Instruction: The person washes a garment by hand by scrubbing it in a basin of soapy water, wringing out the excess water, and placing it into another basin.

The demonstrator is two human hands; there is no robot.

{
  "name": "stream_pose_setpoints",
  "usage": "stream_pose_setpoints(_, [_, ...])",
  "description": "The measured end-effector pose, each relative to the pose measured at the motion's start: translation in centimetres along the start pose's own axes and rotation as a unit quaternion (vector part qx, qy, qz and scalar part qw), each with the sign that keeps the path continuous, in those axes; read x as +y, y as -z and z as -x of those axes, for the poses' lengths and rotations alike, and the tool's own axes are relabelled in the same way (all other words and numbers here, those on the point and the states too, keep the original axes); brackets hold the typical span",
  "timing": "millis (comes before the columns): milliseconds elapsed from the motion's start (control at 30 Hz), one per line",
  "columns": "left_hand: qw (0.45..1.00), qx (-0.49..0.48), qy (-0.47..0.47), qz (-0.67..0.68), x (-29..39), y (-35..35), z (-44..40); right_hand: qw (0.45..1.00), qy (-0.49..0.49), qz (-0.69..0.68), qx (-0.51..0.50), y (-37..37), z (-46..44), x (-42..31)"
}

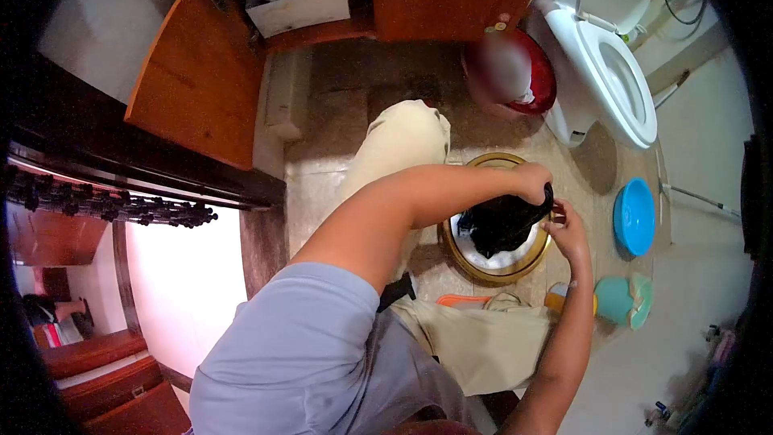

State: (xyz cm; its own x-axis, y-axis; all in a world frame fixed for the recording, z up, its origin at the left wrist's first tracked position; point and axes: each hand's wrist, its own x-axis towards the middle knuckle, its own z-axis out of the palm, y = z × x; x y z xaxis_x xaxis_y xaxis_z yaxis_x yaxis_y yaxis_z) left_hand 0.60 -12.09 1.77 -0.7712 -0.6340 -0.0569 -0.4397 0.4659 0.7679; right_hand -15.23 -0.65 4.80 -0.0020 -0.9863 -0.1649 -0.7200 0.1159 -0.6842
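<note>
My left hand (533, 183) is closed on a bunched black cloth (503, 225). The cloth hangs over a round basin (460, 262) with a gold-coloured rim, whose inside looks white. Close beside it, my right hand (569, 231) has its fingers curled at the cloth's right edge, by the basin's rim. It appears to pinch the cloth there, though the fingertips are partly hidden. The basin stands on the tiled floor between my bent legs in light trousers.
A red basin (541, 72) with a whitish item stands by the toilet (616, 84). To the right are a blue basin (634, 216) and a green bucket (613, 300). An open wooden cabinet door (201, 80) juts out at upper left. A mop pole (702, 200) lies along the wall.
</note>
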Motion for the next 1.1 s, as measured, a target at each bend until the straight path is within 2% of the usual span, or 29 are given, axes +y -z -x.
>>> stream_pose_setpoints(133, [0.995,0.037,0.040,0.082,1.1,0.4,1.0,0.999,-0.030,0.005,-0.030,0.3,0.3,0.1])
stream_pose_setpoints(267, [0.975,0.054,-0.017,0.214,2.1,0.5,1.1,0.999,-0.038,-0.020,-0.031,0.7,0.5,0.1])
stream_pose_setpoints(367, [0.960,0.060,-0.051,0.269,3.5,1.0,0.9,0.999,0.005,-0.050,-0.021,1.1,0.9,0.1])
stream_pose_setpoints(600, [0.910,0.027,-0.123,0.396,7.7,4.5,3.1,0.985,-0.134,-0.008,-0.104,1.4,1.9,-0.4])
stream_pose_setpoints(700, [0.890,0.020,-0.130,0.437,9.2,5.4,4.1,0.978,-0.152,-0.072,-0.121,0.3,1.6,3.0])
stream_pose_setpoints(800, [0.855,-0.006,-0.151,0.496,9.9,5.0,4.2,0.973,-0.010,0.110,-0.200,-2.4,0.8,9.4])
stream_pose_setpoints(900, [0.777,-0.100,-0.146,0.604,10.5,3.9,3.4,0.981,-0.072,-0.115,-0.141,-5.9,2.1,13.0])
stream_pose_setpoints(967, [0.772,-0.128,-0.110,0.613,10.4,2.9,2.4,0.980,-0.094,-0.007,-0.176,-6.0,2.9,11.2])
stream_pose_setpoints(1000, [0.756,-0.150,-0.087,0.631,9.8,2.7,1.8,0.975,-0.148,-0.095,-0.139,-6.5,3.4,11.6])
stream_pose_setpoints(1033, [0.778,-0.131,-0.081,0.609,9.2,2.8,1.4,0.986,-0.117,-0.010,-0.119,-8.0,2.8,13.9])
stream_pose_setpoints(1067, [0.790,-0.135,-0.063,0.595,7.9,2.8,0.6,0.973,-0.172,-0.110,-0.111,-8.5,2.4,13.4])
stream_pose_setpoints(1100, [0.805,-0.134,-0.025,0.577,6.3,2.8,-0.5,0.978,-0.147,-0.053,-0.135,-8.4,2.0,11.9])
